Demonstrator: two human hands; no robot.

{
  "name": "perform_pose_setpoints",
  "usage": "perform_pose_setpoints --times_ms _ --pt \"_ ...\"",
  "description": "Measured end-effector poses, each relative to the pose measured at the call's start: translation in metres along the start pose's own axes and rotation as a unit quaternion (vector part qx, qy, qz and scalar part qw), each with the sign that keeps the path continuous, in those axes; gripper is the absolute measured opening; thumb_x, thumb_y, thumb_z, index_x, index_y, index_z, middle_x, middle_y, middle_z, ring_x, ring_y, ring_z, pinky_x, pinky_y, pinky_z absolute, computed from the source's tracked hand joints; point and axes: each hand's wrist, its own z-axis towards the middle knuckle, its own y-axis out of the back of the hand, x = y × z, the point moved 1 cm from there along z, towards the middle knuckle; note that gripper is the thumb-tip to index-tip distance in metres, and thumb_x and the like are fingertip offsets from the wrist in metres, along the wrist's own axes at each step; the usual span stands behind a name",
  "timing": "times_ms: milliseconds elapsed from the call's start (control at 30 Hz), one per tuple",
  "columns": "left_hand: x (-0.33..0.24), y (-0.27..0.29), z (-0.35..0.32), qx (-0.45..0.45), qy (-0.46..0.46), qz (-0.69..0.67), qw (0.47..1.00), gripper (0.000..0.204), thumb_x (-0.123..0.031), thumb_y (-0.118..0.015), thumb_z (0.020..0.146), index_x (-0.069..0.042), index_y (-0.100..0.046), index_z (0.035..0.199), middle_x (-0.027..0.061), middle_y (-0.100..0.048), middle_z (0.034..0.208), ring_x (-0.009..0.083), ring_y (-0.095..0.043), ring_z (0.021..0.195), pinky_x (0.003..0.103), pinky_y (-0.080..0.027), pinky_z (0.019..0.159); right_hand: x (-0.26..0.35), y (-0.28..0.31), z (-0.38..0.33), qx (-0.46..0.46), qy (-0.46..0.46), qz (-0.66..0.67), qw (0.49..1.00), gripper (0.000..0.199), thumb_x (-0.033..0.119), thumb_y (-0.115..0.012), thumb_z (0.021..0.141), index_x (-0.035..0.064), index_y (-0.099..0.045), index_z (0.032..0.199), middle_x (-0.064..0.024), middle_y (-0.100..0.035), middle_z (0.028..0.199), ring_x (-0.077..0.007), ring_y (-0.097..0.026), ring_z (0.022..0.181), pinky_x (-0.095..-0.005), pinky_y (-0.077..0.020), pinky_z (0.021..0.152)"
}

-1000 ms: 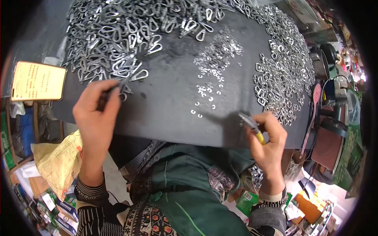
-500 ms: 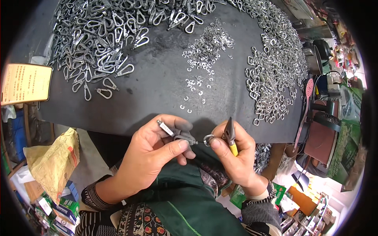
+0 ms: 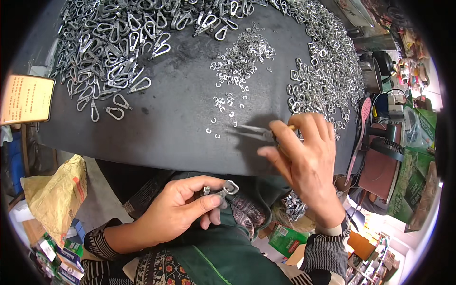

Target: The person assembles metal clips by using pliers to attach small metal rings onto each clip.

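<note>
My left hand (image 3: 185, 202) is closed on a dark metal snap hook (image 3: 219, 195), which the fingers mostly cover. A squarish metal ring (image 3: 231, 187) sits at the hook's end, beyond my thumb and fingertips. Above the table, my right hand (image 3: 306, 154) grips a pair of pointed pliers (image 3: 259, 130) with a bit of yellow handle showing. Their slim tips point left, close beside a small C-shaped ring (image 3: 235, 124); whether they touch it I cannot tell. More C-rings (image 3: 247, 52) lie scattered and heaped farther up the table.
A large pile of snap hooks (image 3: 109, 52) covers the far left of the dark table (image 3: 166, 128). Many squarish rings (image 3: 323, 76) are heaped on the right. A lit tablet-like screen (image 3: 26, 99) stands at the left edge; a pink perforated paddle (image 3: 365, 111) and small fan (image 3: 387, 147) are right.
My right hand has left the ring at the hook and moved up and right over the table, pliers now pointing left. The squarish ring stays with the hook in my left hand, which has lowered slightly.
</note>
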Motion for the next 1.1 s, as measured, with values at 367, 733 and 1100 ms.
perform_pose_setpoints --times_ms 367,733,1100 --pt "-0.013 0.007 -0.004 -0.059 -0.045 0.020 0.997 0.017 -0.005 -0.061 0.095 0.000 -0.065 0.110 0.0090 -0.069 0.091 0.0072 -0.059 0.062 0.019 -0.043 0.051 -0.007 -0.005 0.011 -0.007 0.058 -0.124 0.991 0.035 0.028 -0.076 0.075 0.0122 -0.065 0.104 -0.0074 -0.054 0.096 -0.0275 -0.054 0.094 -0.0419 -0.0397 0.079" --pt "-0.019 0.009 0.001 -0.053 -0.037 0.046 0.997 0.017 -0.005 -0.063 0.095 0.002 -0.066 0.110 0.0035 -0.066 0.087 0.0037 -0.052 0.062 0.019 -0.042 0.052 -0.013 0.001 0.021 -0.005 0.111 -0.130 0.985 0.035 0.026 -0.078 0.070 0.0115 -0.061 0.097 -0.0042 -0.050 0.087 -0.0220 -0.053 0.086 -0.0374 -0.0400 0.075" --pt "-0.027 0.008 0.009 -0.039 -0.012 -0.092 0.995 0.018 -0.005 -0.063 0.095 0.001 -0.065 0.112 0.0000 -0.062 0.082 0.0035 -0.050 0.064 0.018 -0.035 0.052 -0.021 0.023 0.034 -0.029 0.253 -0.048 0.966 0.032 0.035 -0.075 0.073 0.0091 -0.063 0.087 -0.0035 -0.054 0.079 -0.0208 -0.056 0.070 -0.0328 -0.0418 0.059"
